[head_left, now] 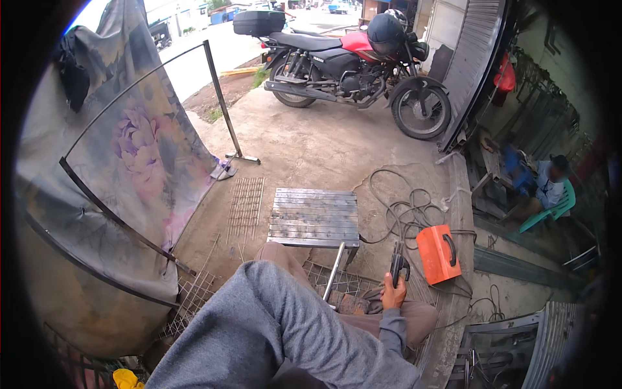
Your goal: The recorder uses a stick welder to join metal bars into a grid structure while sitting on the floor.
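My right hand [393,295] is shut on a black welding electrode holder [397,264], held upright above my tan trouser leg [414,316]. My left arm in a grey sleeve [259,324] fills the foreground with the elbow raised; its hand is out of sight. A light metal tube [335,269] slants down between my knees. It runs from the near edge of a small slatted steel table [315,217] that stands on the concrete just ahead. Wire mesh [346,283] lies under the tube by my legs.
An orange welding machine [438,253] sits right of my hand, with coiled cables [405,207] behind it. A mesh panel [246,207] lies left of the table. A floral cloth on a metal frame [129,168] stands left. A motorcycle [353,65] is parked ahead. A seated person [547,185] is at right.
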A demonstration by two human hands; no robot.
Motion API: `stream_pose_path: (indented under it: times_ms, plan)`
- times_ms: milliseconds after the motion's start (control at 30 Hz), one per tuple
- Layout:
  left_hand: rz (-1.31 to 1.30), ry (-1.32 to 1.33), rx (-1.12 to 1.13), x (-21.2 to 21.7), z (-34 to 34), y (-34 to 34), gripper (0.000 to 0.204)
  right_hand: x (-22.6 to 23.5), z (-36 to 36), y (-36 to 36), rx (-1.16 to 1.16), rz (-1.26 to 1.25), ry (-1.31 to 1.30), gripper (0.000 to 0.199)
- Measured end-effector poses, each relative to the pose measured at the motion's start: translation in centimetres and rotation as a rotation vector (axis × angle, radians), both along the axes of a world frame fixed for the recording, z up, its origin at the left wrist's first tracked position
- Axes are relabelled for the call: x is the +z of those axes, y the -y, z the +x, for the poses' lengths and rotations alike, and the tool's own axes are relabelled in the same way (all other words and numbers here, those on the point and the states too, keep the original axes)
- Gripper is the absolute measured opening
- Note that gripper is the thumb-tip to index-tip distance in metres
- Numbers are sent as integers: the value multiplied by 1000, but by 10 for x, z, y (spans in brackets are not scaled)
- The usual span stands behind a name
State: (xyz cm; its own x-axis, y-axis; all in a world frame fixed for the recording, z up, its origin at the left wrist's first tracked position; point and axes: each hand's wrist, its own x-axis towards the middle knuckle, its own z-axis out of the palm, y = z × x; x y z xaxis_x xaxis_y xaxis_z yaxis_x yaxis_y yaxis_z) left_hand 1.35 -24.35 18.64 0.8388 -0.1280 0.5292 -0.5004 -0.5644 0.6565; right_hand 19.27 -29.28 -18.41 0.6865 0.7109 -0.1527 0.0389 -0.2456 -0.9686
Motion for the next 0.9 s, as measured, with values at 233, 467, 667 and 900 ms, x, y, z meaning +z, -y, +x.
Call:
stream_pose_path:
  times_ms: [233,467,667,900]
  plan:
    - [14,74,-60,-3,21,2,28,9,6,6,-25,31,-46,37]
    - [-4,151,-102,-9,38,11,28,8,7,13,-71,43,-100,34]
    - [-21,217,-119,-15,44,14,28,5,9,12,-62,20,-96,33]
    - [-16,275,-119,-20,40,11,28,10,4,16,-80,2,-110,34]
